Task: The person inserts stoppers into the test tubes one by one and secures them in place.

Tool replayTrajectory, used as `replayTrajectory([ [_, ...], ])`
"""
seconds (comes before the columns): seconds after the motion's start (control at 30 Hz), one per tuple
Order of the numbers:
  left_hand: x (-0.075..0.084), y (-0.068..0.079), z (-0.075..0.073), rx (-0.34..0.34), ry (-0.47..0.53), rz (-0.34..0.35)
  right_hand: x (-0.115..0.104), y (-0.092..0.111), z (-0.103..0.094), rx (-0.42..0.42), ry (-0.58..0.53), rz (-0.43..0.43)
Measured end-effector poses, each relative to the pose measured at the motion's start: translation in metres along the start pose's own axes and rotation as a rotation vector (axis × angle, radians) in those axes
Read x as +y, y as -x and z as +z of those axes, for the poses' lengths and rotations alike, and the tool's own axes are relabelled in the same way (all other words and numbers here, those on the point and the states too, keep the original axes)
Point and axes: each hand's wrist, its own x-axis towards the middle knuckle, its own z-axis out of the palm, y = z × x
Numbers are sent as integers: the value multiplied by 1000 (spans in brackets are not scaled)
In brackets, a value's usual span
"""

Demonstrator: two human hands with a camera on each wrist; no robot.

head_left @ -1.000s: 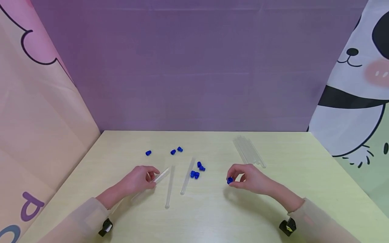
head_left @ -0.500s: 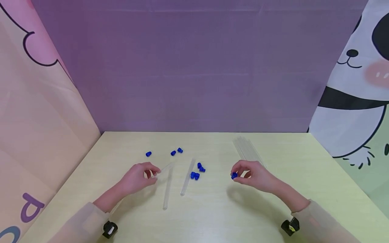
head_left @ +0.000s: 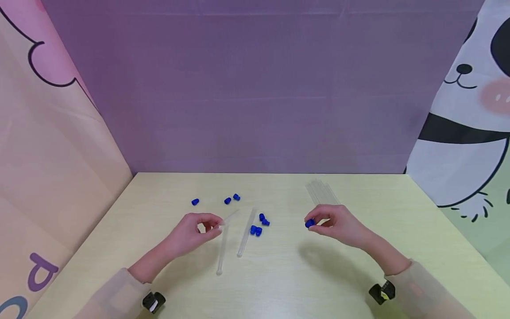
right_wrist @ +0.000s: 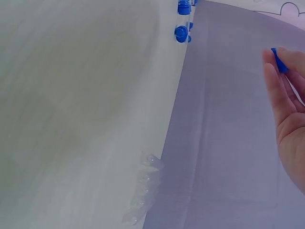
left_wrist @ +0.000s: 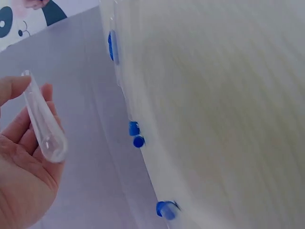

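My left hand [head_left: 193, 235] pinches a clear test tube [left_wrist: 45, 119] between thumb and fingers, held above the table. Its rounded end points back toward the palm in the left wrist view; in the head view the far end of the tube is faint. Opposite, my right hand [head_left: 340, 227] pinches a blue stopper [head_left: 309, 223] between thumb and fingertips, also raised off the table. Two more clear test tubes, one nearer the left hand [head_left: 221, 257] and one further right [head_left: 246, 234], lie on the table between the hands.
Several loose blue stoppers [head_left: 256, 230] lie right of the tubes, and a few more [head_left: 227, 200] lie farther back. A bunch of clear tubes [head_left: 322, 191] lies behind the right hand, partly covered by it. A purple backdrop [head_left: 267, 88] rises at the table's [head_left: 271, 288] far edge.
My left hand has lifted the test tube and moved right with it. My right hand has risen away from me and slightly right, still pinching the blue stopper.
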Motion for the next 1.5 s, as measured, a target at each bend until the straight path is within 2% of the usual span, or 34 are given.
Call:
replayTrajectory([
  [0.17, 9, -1, 2, -14, 31, -2, -3, -2, -2, -6, -21, 11],
  [0.47, 18, -2, 8, -55, 100, 9, -13, -11, -2, -15, -3, 104],
  [0.8, 26, -7, 13, -70, 116, 37, -19, -20, -2, 4, 21, 10],
  [1.07, 35, -14, 17, -83, 122, 78, -25, -27, 1, 19, -3, -12],
  [1.43, 38, -17, 23, -71, 145, 160, -33, -38, 9, 19, 9, -22],
  [1.5, 39, -17, 24, -74, 148, 154, -33, -40, 12, 13, 5, -20],
])
